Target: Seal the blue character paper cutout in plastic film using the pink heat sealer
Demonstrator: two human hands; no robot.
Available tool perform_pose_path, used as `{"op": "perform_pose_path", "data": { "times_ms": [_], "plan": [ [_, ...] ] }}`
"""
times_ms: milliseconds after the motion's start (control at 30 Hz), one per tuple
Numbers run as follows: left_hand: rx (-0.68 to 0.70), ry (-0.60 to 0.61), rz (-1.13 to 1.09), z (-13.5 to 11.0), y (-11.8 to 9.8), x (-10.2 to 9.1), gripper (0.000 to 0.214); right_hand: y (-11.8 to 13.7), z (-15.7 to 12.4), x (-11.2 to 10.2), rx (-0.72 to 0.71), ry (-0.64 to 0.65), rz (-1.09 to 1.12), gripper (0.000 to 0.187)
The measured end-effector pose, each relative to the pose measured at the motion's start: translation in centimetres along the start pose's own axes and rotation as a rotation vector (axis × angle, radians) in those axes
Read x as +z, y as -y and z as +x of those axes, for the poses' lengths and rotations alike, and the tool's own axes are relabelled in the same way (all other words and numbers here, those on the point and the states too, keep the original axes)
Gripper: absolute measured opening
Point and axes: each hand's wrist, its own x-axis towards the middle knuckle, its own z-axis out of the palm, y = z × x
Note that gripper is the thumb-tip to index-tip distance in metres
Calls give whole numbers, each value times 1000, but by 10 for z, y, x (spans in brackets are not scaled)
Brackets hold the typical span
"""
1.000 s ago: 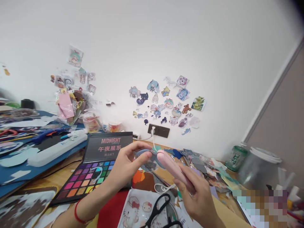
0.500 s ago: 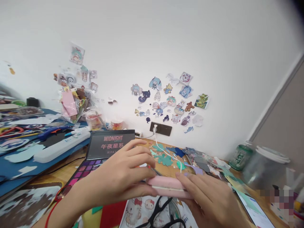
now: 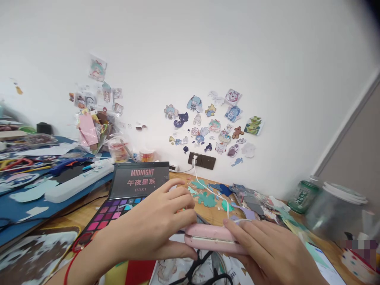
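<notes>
A pink hair straightener (image 3: pixel 212 238) lies level in front of me, its two long halves nearly together with a pale seam between them. My right hand (image 3: pixel 270 247) is wrapped round its right end, thumb side toward me. At the left end, my left hand (image 3: pixel 166 221) has its fingers spread; a fingertip is beside the top of the tip, and the thumb stands apart below. A white cord (image 3: pixel 218 195) runs from the wall socket (image 3: pixel 202 160) down behind my right hand. Black-framed glasses (image 3: pixel 204 271) lie underneath on a printed sheet.
An open eyeshadow palette (image 3: pixel 103 213) stands at left, near a white power strip (image 3: pixel 80 183) on a blue mat. Paper cutouts (image 3: pixel 206 199) cover the desk behind my hands. At right are a green bottle (image 3: pixel 303 196), a clear tub (image 3: pixel 332 213) and a phone (image 3: pixel 322 259).
My left thumb has come away from the straightener's left end and dropped lower. The straightener and my right hand have shifted slightly down and right.
</notes>
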Motion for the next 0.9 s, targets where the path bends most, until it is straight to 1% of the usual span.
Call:
{"op": "perform_pose_path", "data": {
  "times_ms": [100,233,333,400,467,533,600,667,700,767,800,833,900],
  "plan": [
    [0,59,38,1,0,4,31,-1,-1,0,5,19,0,29],
    [13,106,-1,2,2,10,26,-3,-4,0,24,32,47,28],
    [16,111,-56,3,4,13,23,-3,-4,2,102,74,123,24],
    [-35,74,-101,4,3,14,22,-4,-3,4,196,104,160,24],
    [-142,34,-180,5,0,16,23,-4,-2,9,280,121,170,24],
    [-263,12,-293,5,-5,18,25,-3,-3,14,354,123,171,33],
    [-364,27,-410,5,-9,23,29,-1,-4,20,458,116,172,44],
    [-437,72,-521,6,-10,29,33,0,-5,26,628,125,166,49],
    [-463,103,-575,7,-9,33,34,0,-4,28,725,159,177,51],
    [-502,154,-672,9,-5,42,35,0,-3,33,910,281,227,58],
    [-520,171,-716,10,-2,46,36,-1,-2,36,976,347,257,60],
    [-541,184,-753,11,0,50,37,-2,-1,38,1020,403,280,62],
    [-582,197,-813,13,5,58,40,-5,0,45,1063,468,287,63]
  ]
}}
